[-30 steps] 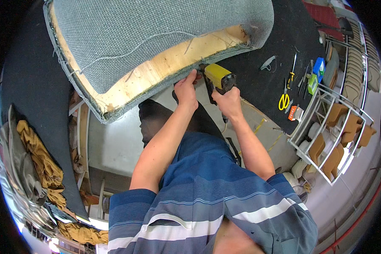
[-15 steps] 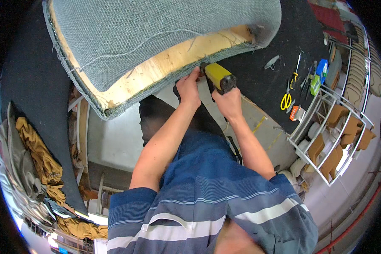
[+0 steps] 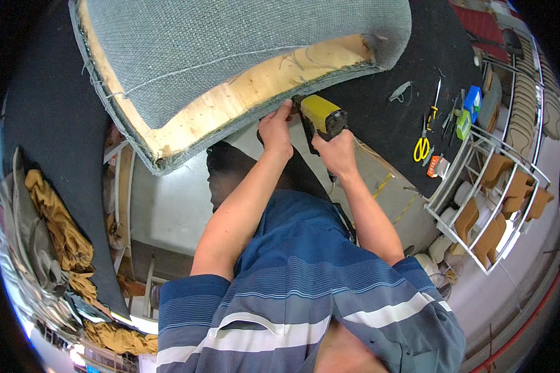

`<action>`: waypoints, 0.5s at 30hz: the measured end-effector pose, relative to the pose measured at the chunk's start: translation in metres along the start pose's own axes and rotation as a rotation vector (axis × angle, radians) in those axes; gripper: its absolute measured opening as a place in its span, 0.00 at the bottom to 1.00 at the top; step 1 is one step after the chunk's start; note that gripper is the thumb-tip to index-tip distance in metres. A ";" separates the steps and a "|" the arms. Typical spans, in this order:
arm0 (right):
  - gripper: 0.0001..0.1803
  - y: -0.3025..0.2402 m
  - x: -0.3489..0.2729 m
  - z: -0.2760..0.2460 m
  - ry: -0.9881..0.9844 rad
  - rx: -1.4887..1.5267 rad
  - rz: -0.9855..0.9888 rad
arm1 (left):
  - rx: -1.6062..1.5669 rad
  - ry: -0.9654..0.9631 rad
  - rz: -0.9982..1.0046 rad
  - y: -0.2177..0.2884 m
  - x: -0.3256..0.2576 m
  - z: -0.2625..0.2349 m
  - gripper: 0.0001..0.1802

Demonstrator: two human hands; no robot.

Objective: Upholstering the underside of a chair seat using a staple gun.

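A large upholstered piece in grey-blue woven fabric (image 3: 249,37) lies at the top of the view, its bare wooden edge (image 3: 214,112) showing along the near side. Fabric is folded over the rim of that wood. My left hand (image 3: 275,132) grips this near fabric edge, with thumb and fingers closed on it. Just to its right, my right hand (image 3: 336,154) is wrapped round the handle of a yellow and black staple gun (image 3: 322,114). The gun's nose points at the fabric edge beside my left fingertips; whether it touches is hard to see.
On the dark tabletop (image 3: 379,118) at right lie yellow-handled scissors (image 3: 422,146), a screwdriver (image 3: 436,102), an orange box (image 3: 437,166), and green and blue boxes (image 3: 473,102). A white metal rack (image 3: 473,230) with brown pieces stands right. Brown cloth (image 3: 59,224) is piled at left.
The upholstered piece has shifted slightly to the right in view, and the loose thread on it lies straighter. Both hands and the staple gun stay in nearly the same place.
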State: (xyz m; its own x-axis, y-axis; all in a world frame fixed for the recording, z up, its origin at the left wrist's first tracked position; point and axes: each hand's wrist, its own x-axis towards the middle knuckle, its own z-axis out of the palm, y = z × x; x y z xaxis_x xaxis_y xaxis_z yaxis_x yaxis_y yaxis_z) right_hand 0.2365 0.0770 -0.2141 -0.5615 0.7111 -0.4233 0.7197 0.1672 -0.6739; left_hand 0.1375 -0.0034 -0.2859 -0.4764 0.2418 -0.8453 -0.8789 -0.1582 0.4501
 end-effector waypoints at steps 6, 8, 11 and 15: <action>0.14 -0.008 -0.002 0.006 0.042 0.007 -0.072 | -0.044 -0.061 0.048 -0.005 0.003 -0.004 0.14; 0.15 -0.015 -0.003 0.010 0.056 -0.065 -0.073 | -0.045 -0.051 0.064 -0.005 0.006 -0.003 0.14; 0.16 -0.013 -0.003 0.009 0.040 -0.140 -0.038 | -0.040 -0.034 0.035 0.000 -0.002 -0.008 0.13; 0.16 -0.010 -0.001 0.006 0.016 -0.033 0.012 | 0.023 0.006 -0.021 0.012 -0.010 -0.014 0.09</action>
State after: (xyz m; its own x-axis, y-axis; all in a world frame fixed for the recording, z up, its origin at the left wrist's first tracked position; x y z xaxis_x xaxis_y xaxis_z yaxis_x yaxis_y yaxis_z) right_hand 0.2280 0.0705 -0.2105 -0.5462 0.7237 -0.4217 0.7396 0.1804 -0.6484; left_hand 0.1316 -0.0215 -0.2762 -0.4575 0.2393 -0.8564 -0.8892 -0.1312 0.4384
